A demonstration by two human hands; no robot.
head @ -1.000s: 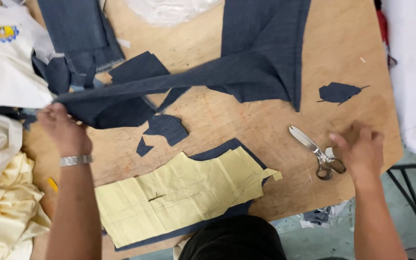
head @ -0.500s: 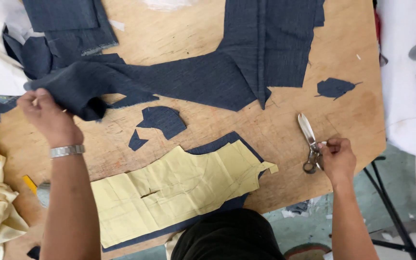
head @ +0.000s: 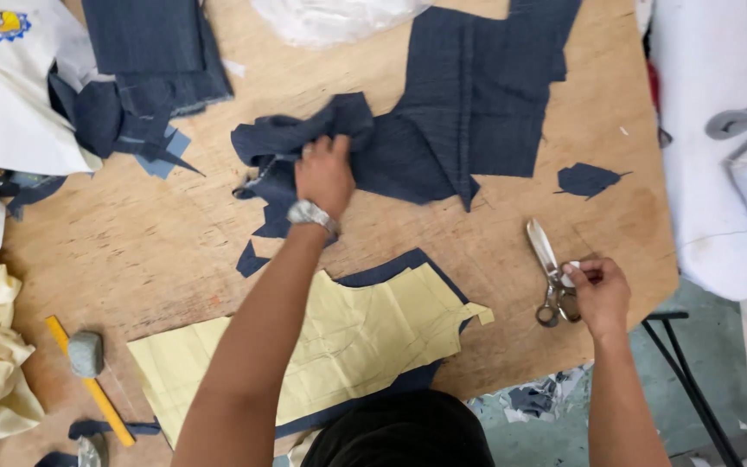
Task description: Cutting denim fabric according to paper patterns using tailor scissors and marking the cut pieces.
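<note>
Two hands: left hand (head: pixel 326 173) bunches dark denim offcut (head: pixel 304 143); right hand (head: pixel 596 294) closed on scissors (head: pixel 551 272).
Done: denim panel cut beneath yellow paper pattern (head: pixel 322 346).
Left: scraps (head: pixel 588 179) litter bench (head: pixel 166 233).

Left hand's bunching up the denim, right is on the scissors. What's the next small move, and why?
Probably slide the bunched denim aside, away from the yellow pattern. The left hand grips it crumpled, while the right hand only rests at the scissors handles, blades flat on the table.
</note>
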